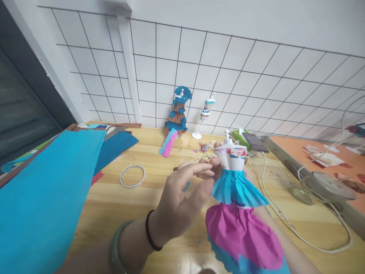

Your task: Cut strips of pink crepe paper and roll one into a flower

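Observation:
A small white dress form [228,158] wears a pleated blue paper tier [238,188] over a puffed magenta paper skirt [245,234], with more blue at the hem. My right hand [217,161] grips it from behind; only some fingertips beside the bust and part of the palm show. My left hand [182,198] is at the form's left side, thumb and fingers apart, slightly blurred. Its thumb is near the blue tier's edge; whether it touches is unclear. A black band and a jade-coloured bangle [116,247] circle the left wrist.
Blue crepe paper [54,182] covers the left side. A roll of white tape [132,176] lies nearby. Behind stand a blue-and-brown dressed form [179,112] and a barer form [205,110]. Paper scraps, a phone [254,142] and its cable [268,186] lie right.

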A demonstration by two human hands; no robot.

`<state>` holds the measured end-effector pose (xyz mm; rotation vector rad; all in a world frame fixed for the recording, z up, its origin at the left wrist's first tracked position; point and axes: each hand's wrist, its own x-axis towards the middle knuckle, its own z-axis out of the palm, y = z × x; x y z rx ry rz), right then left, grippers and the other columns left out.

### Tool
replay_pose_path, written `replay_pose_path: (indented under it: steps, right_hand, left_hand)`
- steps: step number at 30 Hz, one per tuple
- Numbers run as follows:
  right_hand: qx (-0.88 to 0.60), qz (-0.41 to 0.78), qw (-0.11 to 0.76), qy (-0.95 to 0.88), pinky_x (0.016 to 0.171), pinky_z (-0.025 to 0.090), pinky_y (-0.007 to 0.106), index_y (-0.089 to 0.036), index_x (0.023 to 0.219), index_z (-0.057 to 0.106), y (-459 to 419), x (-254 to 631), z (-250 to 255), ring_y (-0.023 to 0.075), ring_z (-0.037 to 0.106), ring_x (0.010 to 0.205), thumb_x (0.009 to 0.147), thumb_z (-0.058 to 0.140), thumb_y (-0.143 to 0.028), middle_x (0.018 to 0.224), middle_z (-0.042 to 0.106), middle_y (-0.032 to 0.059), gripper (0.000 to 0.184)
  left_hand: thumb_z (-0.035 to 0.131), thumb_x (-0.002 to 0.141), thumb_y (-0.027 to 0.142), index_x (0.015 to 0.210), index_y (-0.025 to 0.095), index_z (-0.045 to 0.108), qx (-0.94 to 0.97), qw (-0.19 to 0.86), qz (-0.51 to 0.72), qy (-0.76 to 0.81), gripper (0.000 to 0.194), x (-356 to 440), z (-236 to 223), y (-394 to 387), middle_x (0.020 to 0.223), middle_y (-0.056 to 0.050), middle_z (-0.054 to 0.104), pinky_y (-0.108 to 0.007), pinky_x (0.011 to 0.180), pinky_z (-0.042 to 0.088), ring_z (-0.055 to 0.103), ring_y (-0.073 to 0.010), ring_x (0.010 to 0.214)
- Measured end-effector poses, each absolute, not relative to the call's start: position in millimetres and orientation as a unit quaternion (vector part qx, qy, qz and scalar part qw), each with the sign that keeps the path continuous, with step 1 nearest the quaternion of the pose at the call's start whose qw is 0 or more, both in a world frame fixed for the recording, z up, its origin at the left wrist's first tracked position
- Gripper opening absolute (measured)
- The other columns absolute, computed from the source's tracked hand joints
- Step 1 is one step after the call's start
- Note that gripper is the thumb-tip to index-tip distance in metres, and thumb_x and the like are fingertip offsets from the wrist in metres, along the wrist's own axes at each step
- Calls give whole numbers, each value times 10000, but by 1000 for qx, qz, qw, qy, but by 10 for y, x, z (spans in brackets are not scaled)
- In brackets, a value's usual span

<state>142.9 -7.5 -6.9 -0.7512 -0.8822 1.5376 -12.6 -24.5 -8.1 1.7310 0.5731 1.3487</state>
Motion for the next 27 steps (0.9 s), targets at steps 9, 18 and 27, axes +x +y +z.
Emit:
replay_pose_path:
  steps: [9,18,27]
  right_hand:
    - [-338,664,487,-456,920,400,473,-272,1255,418,-161,1394,-66,277,507,1153,739,465,-432,1157,622,60,542]
    - [-293,633,481,-531,990,340,459,-346,1240,479,-121,1412,-164,262,406,1244,755,538,-439,1343,472,-3,497]
    - [-357,591,540,-481,939,399,449,-276,1223,519,-10,1381,-148,258,526,1120,814,506,-402,1223,579,49,428]
  left_hand:
    - [680,736,271,936,153,641,561,712,363,214,235,-162,-47,-40,963,-49,657,-275,808,465,595,-176,932]
    - [765,629,180,946,159,594,511,751,377,182,361,-130,-81,-31,901,-30,657,-242,749,471,612,-152,865]
    - [664,732,211,1016,138,594,635,587,441,239,301,-184,-53,12,1038,-86,644,-319,858,467,595,-208,978]
